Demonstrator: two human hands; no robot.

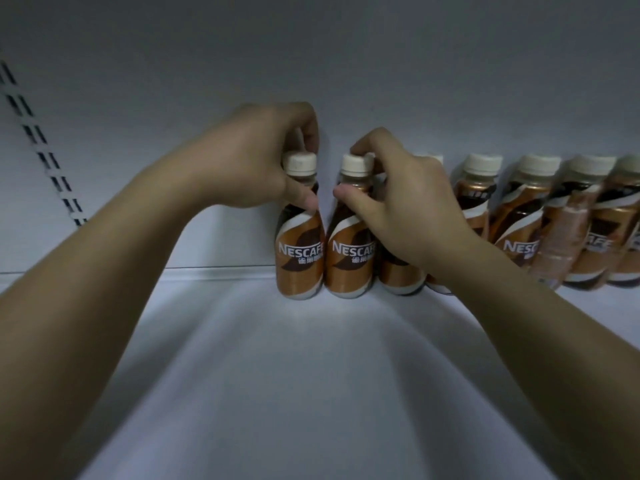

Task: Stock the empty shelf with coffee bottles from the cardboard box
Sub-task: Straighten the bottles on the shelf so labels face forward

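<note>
Two brown Nescafe coffee bottles with cream caps stand upright side by side at the back of the white shelf [277, 358]. My left hand [256, 157] grips the neck of the leftmost bottle [299, 258]. My right hand [405, 209] holds the neck of the bottle beside it [348, 261]. Both bottles rest on the shelf floor against the back wall. Several more coffee bottles [519, 233] continue the row to the right, partly hidden behind my right hand. The cardboard box is out of view.
The shelf's back wall [346, 81] rises just behind the bottles. A slotted upright rail [38, 140] runs down the left side. Bare shelf floor stretches left of the row and toward the front.
</note>
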